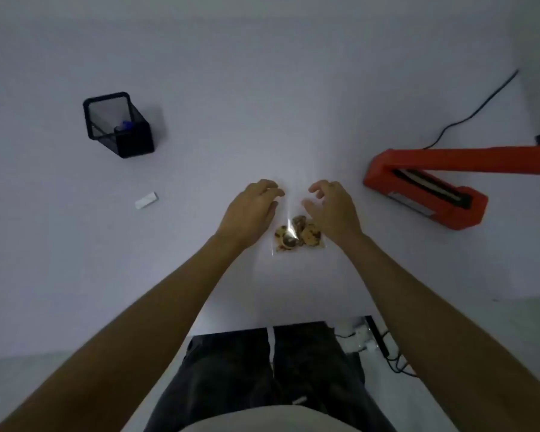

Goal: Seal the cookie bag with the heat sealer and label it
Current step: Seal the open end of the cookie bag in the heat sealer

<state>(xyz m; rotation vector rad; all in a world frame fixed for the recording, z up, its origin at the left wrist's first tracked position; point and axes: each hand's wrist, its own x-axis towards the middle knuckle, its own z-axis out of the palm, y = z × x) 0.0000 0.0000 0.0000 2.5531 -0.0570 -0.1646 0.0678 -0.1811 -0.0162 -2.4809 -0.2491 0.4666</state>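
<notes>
Left of cookie bag, far: pen holder [119, 124], then label [146, 200], both untouched.
Left hand [251, 210]: hovered just left of bag, fingers loosely curled, gripping nothing.
Cookie bag [296, 233]: lay flat on table [262, 88] between the hands; clear mouth hard to see.
Right hand [332, 210]: just right of bag, spread, empty.
Right of bag: heat sealer [424, 190], arm raised.
Risk: clear film mis-gripped, cookies spilling; crumbs in the seam would weaken the seal.
</notes>
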